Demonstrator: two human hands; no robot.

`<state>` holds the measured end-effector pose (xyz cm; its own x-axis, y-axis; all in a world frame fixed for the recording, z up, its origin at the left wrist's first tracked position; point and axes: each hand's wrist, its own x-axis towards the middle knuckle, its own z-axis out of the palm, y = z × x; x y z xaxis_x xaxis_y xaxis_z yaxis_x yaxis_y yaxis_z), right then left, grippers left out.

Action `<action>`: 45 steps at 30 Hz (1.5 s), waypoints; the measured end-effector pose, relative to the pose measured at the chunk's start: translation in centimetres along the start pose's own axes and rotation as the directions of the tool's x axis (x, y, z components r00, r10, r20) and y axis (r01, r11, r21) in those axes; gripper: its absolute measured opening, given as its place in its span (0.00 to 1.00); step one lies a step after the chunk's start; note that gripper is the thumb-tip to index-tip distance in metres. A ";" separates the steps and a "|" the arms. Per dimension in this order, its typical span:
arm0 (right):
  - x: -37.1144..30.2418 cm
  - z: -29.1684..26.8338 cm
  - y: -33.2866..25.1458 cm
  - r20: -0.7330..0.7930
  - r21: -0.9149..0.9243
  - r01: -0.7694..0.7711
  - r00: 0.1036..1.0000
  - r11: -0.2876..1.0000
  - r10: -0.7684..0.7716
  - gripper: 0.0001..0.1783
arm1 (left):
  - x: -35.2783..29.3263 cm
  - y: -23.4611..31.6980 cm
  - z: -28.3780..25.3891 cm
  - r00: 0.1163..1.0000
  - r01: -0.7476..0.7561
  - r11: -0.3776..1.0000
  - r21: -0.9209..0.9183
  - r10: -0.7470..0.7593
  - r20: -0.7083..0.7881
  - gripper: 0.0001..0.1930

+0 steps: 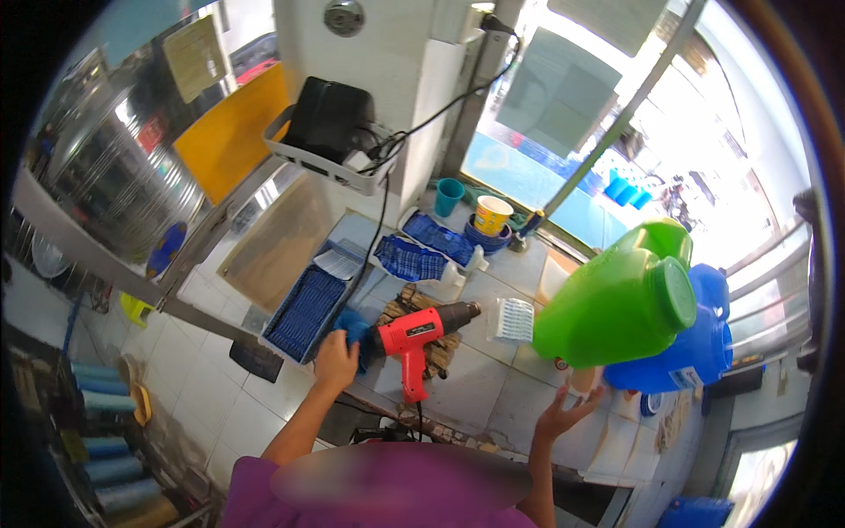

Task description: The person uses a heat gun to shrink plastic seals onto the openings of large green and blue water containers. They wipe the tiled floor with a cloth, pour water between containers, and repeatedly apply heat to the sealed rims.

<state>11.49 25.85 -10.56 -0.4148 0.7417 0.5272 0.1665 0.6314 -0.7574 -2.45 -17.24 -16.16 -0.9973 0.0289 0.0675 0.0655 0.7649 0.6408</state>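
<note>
My left hand (337, 361) is closed on a crumpled blue piece (354, 326), a cloth or film, beside the blue tray's near end. Just right of it a red heat gun (412, 337) lies on its side, its dark nozzle pointing right. It rests across a bundle of brown strips (440, 352). My right hand (568, 414) has its fingers spread, palm turned up, below a large green jug (607, 304). Behind that jug stands a blue jug (704, 339). Whether my right fingertips touch a jug cannot be made out.
A blue-filled tray (305, 314) and two blue-patterned packs (410, 261) lie on the tiled worktop (475, 387). Close by are a small clear pack (512, 319), a teal cup (449, 195) and a yellow-white tub (492, 214). A black cable (380, 231) hangs from a wall basket (339, 167).
</note>
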 end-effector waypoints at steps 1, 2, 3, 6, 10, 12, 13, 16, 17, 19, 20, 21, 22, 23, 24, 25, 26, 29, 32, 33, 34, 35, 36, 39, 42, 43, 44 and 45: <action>-1.0 -0.5 -0.8 0.018 0.006 0.010 1.000 1.000 -0.010 0.48 | -0.5 0.4 -1.7 0.991 -0.052 0.997 0.065 0.059 -0.121 0.19; -1.8 -0.8 -1.8 0.036 0.019 0.021 0.999 1.000 -0.022 0.46 | -0.7 1.1 -3.5 0.970 -0.088 0.990 0.113 0.110 -0.216 0.18; -2.4 -0.9 -3.0 0.080 0.081 0.015 0.997 0.997 -0.022 0.43 | -1.3 2.4 -5.1 0.961 -0.132 0.976 -0.171 0.083 -0.263 0.18; -3.0 -0.8 -8.0 0.318 0.298 -0.013 0.944 0.955 -0.087 0.33 | -3.6 7.7 -8.1 0.977 -0.152 0.738 -0.657 0.012 -0.213 0.19; -1.3 -0.5 -15.5 0.702 0.493 0.011 0.587 0.870 -0.404 0.22 | -5.1 16.7 -5.3 0.888 -0.398 0.623 -0.673 0.446 -0.113 0.31; 0.3 -1.6 -17.7 0.788 0.424 0.059 0.469 0.904 -0.400 0.18 | -5.9 19.9 -4.3 0.835 -0.371 0.549 -0.748 0.550 -0.011 0.31; 1.3 -2.4 -18.1 0.821 0.336 0.067 0.468 0.940 -0.327 0.16 | -6.2 21.2 -3.8 0.827 -0.363 0.519 -0.774 0.562 -0.011 0.31; 4.0 -5.2 -16.8 0.763 0.242 -0.068 0.630 0.968 -0.146 0.13 | -6.5 24.1 -3.1 0.887 -0.207 0.425 -0.881 0.461 0.014 0.17; 4.6 -6.1 -15.8 0.710 0.248 -0.142 0.700 0.958 -0.081 0.13 | -6.5 24.7 -3.0 0.899 -0.147 0.431 -0.890 0.434 0.062 0.14; 5.9 -7.1 -13.2 0.571 0.435 -0.178 0.812 0.882 -0.118 0.13 | -6.1 26.0 -2.7 0.923 -0.070 0.451 -0.889 0.367 0.113 0.04; 6.6 -7.7 -11.9 0.489 0.522 -0.180 0.864 0.834 -0.120 0.14 | -5.7 26.6 -2.5 0.929 -0.111 0.518 -0.848 0.358 0.098 0.04; 7.1 -8.9 -10.6 0.516 0.490 -0.308 0.857 0.815 0.014 0.13 | -5.4 27.1 -2.5 0.928 -0.145 0.559 -0.816 0.364 0.085 0.05; 8.0 -10.0 -9.3 0.471 0.399 -0.325 0.875 0.857 0.113 0.13 | -4.9 27.7 -2.6 0.927 -0.166 0.587 -0.793 0.367 0.078 0.05; 8.9 -11.1 -8.2 0.436 0.324 -0.363 0.877 0.874 0.202 0.13 | -4.5 28.1 -2.8 0.922 -0.190 0.659 -0.728 0.375 0.100 0.04; 9.7 -11.8 -7.2 0.383 0.301 -0.459 0.861 0.836 0.334 0.14 | -4.1 28.5 -3.3 0.919 -0.203 0.717 -0.667 0.375 0.124 0.04; 10.4 -12.6 -6.5 0.390 0.406 -0.491 0.856 0.771 0.339 0.14 | -3.7 28.7 -4.0 0.913 -0.212 0.743 -0.635 0.383 0.142 0.04; 11.2 -13.2 -5.9 0.398 0.546 -0.552 0.833 0.630 0.384 0.15 | -3.5 28.9 -4.8 0.882 -0.161 0.790 -0.591 0.384 0.274 0.03; 12.4 -15.0 -5.7 0.492 0.689 -0.569 0.822 0.450 0.287 0.18 | -3.0 28.8 -6.2 0.712 0.001 0.634 -0.774 0.543 0.446 0.03; 12.3 -15.9 -7.3 0.696 0.630 -0.658 0.714 0.412 0.076 0.23 | -3.7 29.5 -2.5 0.630 0.435 -0.135 -0.890 0.752 0.194 0.06; 12.1 -15.9 -8.1 0.752 0.631 -0.693 0.657 0.348 -0.054 0.24 | -4.1 30.2 0.5 0.635 0.615 -0.343 -0.710 0.749 0.189 0.08; 11.9 -15.8 -9.0 0.815 0.523 -0.719 0.580 0.458 -0.019 0.26 | -5.1 31.3 4.4 0.669 0.669 -0.398 -0.628 0.690 0.276 0.12; 11.7 -15.7 -9.8 0.854 0.465 -0.723 0.518 0.511 -0.044 0.27 | -6.0 32.3 8.2 0.681 0.697 -0.339 -0.632 0.590 0.434 0.16; 11.6 -15.6 -10.5 0.883 0.434 -0.745 0.462 0.506 -0.077 0.27 | -7.8 33.3 11.8 0.700 0.689 -0.068 -0.721 0.317 0.639 0.22; 12.0 -15.9 -11.7 0.922 0.388 -0.801 0.336 0.457 -0.194 0.26 | -11.6 32.0 16.7 0.619 0.768 0.046 -0.639 0.203 0.759 0.24; 13.5 -16.8 -11.5 0.853 0.521 -0.682 0.433 0.513 -0.289 0.23 | -12.1 30.0 16.8 0.567 0.806 -0.089 -0.585 0.397 0.721 0.26; 14.0 -17.0 -11.2 0.861 0.493 -0.659 0.462 0.568 -0.211 0.22 | -11.7 29.5 16.1 0.549 0.817 -0.129 -0.562 0.472 0.690 0.27; 14.5 -17.1 -10.8 0.847 0.491 -0.624 0.505 0.608 -0.166 0.20 | -11.2 29.3 15.4 0.531 0.828 -0.172 -0.533 0.544 0.649 0.28; 14.9 -17.0 -10.4 0.828 0.479 -0.589 0.549 0.652 -0.113 0.19 | -10.8 29.3 14.7 0.519 0.837 -0.221 -0.501 0.611 0.598 0.28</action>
<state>18.75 34.18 11.72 -0.9874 0.1480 0.0556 -0.0756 -0.1335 -0.9882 9.75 14.35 -9.31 -0.4975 0.8669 -0.0310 -0.8325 -0.4671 0.2978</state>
